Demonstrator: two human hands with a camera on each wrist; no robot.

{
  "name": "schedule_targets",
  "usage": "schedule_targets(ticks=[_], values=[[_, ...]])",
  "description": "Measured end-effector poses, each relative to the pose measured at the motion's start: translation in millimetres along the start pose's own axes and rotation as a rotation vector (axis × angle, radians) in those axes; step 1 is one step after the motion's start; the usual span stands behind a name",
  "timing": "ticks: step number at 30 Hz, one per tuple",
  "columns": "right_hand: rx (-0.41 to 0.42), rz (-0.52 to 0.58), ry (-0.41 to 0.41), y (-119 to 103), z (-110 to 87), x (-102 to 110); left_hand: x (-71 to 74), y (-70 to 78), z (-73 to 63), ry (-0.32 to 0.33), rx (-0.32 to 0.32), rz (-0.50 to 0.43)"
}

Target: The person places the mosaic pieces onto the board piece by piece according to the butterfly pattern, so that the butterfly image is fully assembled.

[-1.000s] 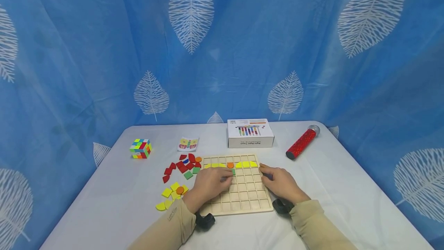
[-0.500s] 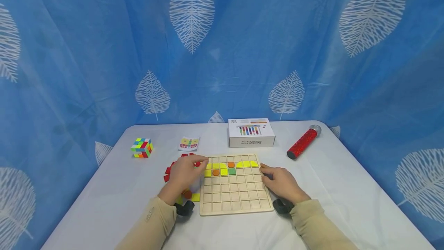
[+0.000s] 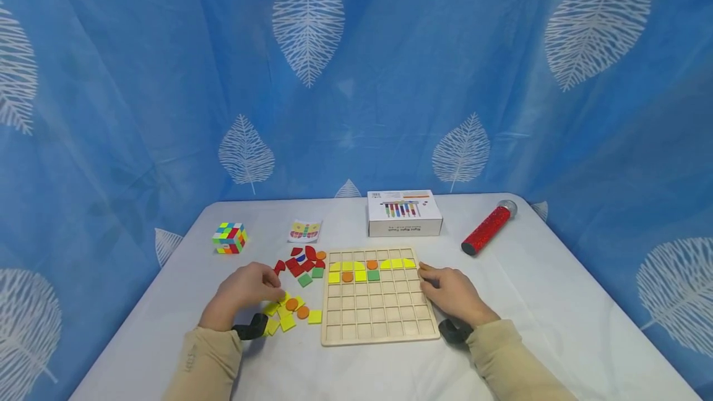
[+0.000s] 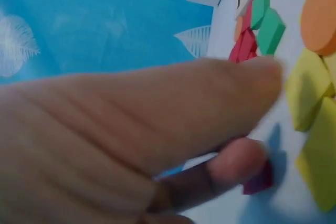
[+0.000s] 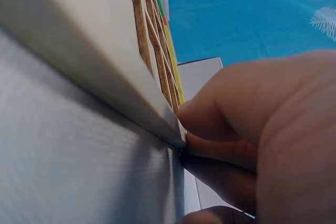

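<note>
My left hand is over the left side of the table, beside loose yellow tiles and red tiles. In the left wrist view its thumb and a bent finger show a gap between their tips, with nothing in it, close to a yellow tile. A wooden grid board lies in front of me. Yellow pieces, orange discs and one green square fill cells in its two far rows. My right hand pinches the board's right edge, thumb at the upper rim and fingers along the side.
Green tiles and orange discs lie loose left of the board. Behind are a puzzle cube, a pattern card and a white box. A red glittery microphone lies far right. A blue leaf-print curtain surrounds the table.
My left hand has left the board, where the green square now shows uncovered, and moved left to the loose tiles. My right hand has stayed at the board's edge.
</note>
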State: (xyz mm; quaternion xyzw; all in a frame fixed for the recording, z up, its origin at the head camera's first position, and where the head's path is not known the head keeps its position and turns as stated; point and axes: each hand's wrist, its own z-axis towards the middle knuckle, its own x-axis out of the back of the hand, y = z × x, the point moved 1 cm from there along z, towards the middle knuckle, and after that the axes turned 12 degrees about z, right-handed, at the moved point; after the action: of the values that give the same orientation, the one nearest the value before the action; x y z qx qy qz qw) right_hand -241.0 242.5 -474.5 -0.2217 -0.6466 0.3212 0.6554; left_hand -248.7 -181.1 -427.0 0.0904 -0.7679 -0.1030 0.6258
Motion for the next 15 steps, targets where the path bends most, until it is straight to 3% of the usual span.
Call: schedule_targets(ticks=[3, 15], values=[[-0.003, -0.004, -0.004, -0.6, 0.5, 0.5, -3.7, -1.1, 0.1, -0.053, -0.018, 0.0], [0.005, 0.009, 0.007, -0.8, -0.7, 0.2, -4.8, 6.1, -3.3, -0.081, -0.031, -0.024]])
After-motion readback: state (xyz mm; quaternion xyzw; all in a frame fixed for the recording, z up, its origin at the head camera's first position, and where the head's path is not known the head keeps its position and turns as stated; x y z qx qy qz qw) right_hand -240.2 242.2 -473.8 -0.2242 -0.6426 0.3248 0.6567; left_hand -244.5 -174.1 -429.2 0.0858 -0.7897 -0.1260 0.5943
